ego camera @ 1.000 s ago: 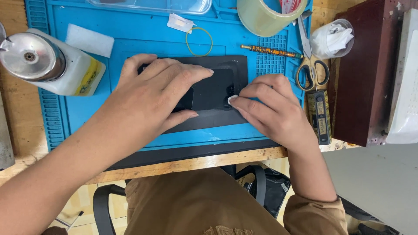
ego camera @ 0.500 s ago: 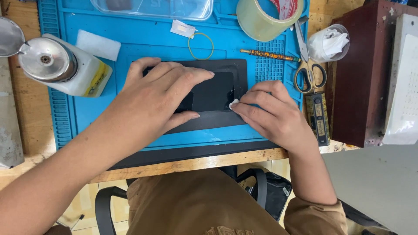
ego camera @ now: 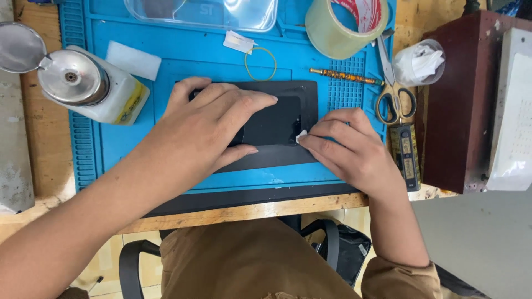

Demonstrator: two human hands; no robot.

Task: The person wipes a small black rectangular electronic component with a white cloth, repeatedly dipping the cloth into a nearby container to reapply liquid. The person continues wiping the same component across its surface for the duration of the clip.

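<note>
Bright, even overhead light, sharp focus throughout. Soft short shadows under both hands. Glare streaks on the clear plastic tray (ego camera: 221,12) and shiny round metal dispenser cap (ego camera: 72,77). Slight wide-angle stretch at edges.

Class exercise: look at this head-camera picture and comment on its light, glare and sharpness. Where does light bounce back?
Head view: even, soft light, faint shadows under the left hand and right hand; glare on the clear plastic tray and the dispenser's metal top; centre sharp, edges slightly bent by the lens.
</note>
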